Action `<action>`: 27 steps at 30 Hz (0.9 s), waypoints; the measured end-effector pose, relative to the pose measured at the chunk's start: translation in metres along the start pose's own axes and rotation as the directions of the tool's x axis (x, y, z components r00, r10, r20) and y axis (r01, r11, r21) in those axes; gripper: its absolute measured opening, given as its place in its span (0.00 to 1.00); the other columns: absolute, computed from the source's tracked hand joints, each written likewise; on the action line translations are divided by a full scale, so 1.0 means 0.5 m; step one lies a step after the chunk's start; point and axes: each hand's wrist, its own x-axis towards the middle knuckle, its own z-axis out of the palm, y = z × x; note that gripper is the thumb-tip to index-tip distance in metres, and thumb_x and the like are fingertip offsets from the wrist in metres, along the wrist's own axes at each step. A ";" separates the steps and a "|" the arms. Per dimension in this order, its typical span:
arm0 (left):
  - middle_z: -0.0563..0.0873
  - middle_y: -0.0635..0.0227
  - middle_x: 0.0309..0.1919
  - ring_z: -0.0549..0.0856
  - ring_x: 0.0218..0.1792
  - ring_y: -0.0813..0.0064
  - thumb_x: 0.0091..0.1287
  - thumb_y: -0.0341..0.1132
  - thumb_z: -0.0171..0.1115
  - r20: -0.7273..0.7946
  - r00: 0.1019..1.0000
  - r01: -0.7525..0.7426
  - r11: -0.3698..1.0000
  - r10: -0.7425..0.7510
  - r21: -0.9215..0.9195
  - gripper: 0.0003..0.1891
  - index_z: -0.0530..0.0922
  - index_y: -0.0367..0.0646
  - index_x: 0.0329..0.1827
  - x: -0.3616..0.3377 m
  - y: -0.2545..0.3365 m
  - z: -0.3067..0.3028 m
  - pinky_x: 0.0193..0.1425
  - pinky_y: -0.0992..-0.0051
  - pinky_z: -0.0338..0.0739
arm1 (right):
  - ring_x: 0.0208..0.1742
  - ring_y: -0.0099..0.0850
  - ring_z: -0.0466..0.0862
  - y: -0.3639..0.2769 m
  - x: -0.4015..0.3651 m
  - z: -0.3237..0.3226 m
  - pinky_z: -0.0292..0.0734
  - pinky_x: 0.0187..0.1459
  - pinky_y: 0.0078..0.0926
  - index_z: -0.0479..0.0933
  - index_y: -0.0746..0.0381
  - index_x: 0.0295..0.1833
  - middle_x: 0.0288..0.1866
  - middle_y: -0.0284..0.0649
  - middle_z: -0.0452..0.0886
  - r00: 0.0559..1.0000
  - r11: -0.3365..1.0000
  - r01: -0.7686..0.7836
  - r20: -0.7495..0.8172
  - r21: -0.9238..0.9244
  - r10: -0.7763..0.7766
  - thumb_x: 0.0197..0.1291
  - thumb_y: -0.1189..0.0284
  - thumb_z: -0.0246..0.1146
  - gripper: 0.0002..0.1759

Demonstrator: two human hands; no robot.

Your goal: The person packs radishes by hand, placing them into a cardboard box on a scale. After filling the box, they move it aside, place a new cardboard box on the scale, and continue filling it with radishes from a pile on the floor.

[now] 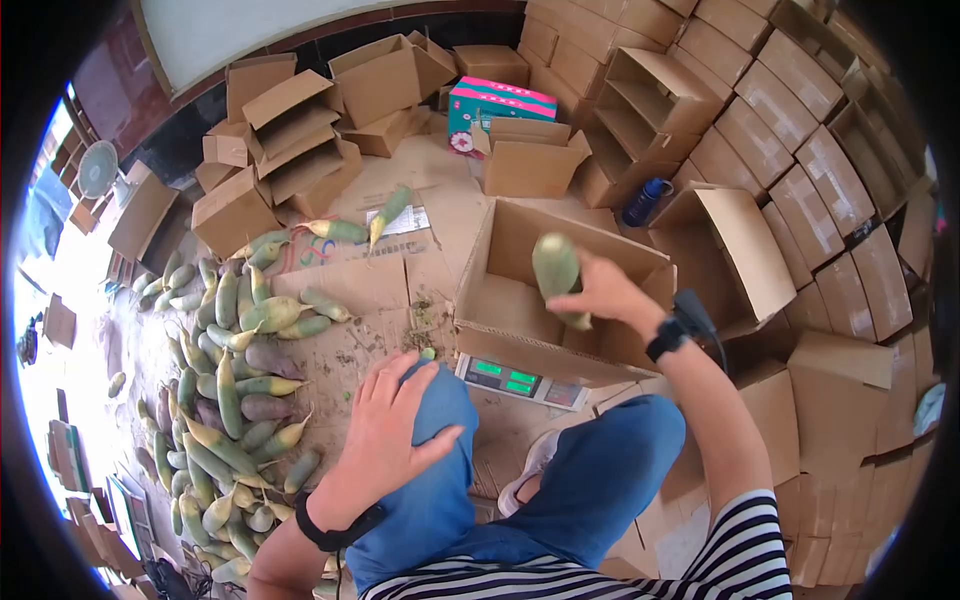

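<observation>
My right hand (603, 287) is closed round a green radish (555, 268), holding it above the inside of an open cardboard box (510, 300). The radish is tilted, its pale end toward the top; part of it is hidden behind my fingers. That box rests on a scale (515, 380) with lit green digits, too small to read. My left hand (385, 425) lies spread on my left knee and holds nothing. To the left of it, a big heap of green radishes (225, 400) covers the floor, some with yellowish tips and some purplish.
Stacked cardboard boxes (780, 130) line the right side, with an open box (740, 260) beside the one on the scale. A blue bottle (645, 203) stands behind it. Further back are a teal and pink box (490, 112) and several open cartons (375, 80). A fan (100, 172) stands far left.
</observation>
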 end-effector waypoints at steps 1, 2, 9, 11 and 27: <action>0.71 0.52 0.62 0.71 0.64 0.47 0.54 0.46 0.73 0.016 1.000 0.018 1.000 -0.018 -0.014 0.36 0.71 0.40 0.63 0.002 -0.003 -0.004 0.66 0.52 0.68 | 0.53 0.51 0.83 0.041 0.017 0.039 0.77 0.54 0.41 0.71 0.67 0.58 0.48 0.57 0.82 0.988 0.984 -0.052 0.135 -0.168 0.075 0.40 0.45 0.76 0.46; 0.71 0.52 0.62 0.71 0.64 0.47 0.54 0.46 0.73 0.013 1.000 0.021 1.000 -0.021 -0.004 0.36 0.71 0.40 0.63 0.001 -0.006 -0.006 0.66 0.52 0.68 | 0.54 0.51 0.82 0.076 0.035 0.078 0.77 0.55 0.42 0.71 0.67 0.57 0.49 0.57 0.82 0.949 0.955 -0.042 0.286 -0.292 0.129 0.39 0.45 0.76 0.46; 0.71 0.54 0.62 0.71 0.64 0.48 0.53 0.47 0.73 0.012 0.999 0.050 0.995 -0.049 -0.082 0.35 0.72 0.41 0.63 0.004 -0.031 -0.013 0.64 0.54 0.69 | 0.56 0.51 0.81 0.146 0.102 0.226 0.76 0.56 0.44 0.74 0.62 0.60 0.54 0.52 0.82 0.661 0.878 0.130 0.700 -0.460 0.270 0.50 0.55 0.71 0.34; 0.71 0.54 0.62 0.71 0.64 0.49 0.53 0.47 0.73 0.009 0.999 0.053 0.993 -0.053 -0.102 0.35 0.73 0.41 0.62 0.008 -0.035 -0.014 0.63 0.54 0.69 | 0.52 0.49 0.84 0.172 0.124 0.241 0.78 0.54 0.42 0.77 0.63 0.56 0.50 0.50 0.84 0.782 0.918 0.053 0.588 -0.393 0.207 0.54 0.60 0.69 0.27; 0.71 0.52 0.65 0.72 0.65 0.53 0.60 0.49 0.70 0.065 0.988 0.150 0.763 -0.140 -0.629 0.36 0.69 0.40 0.68 -0.025 -0.109 -0.006 0.68 0.57 0.69 | 0.48 0.45 0.83 -0.424 -0.034 0.055 0.79 0.50 0.35 0.78 0.64 0.53 0.48 0.47 0.82 0.874 0.861 0.486 -0.117 0.151 -0.472 0.58 0.74 0.65 0.16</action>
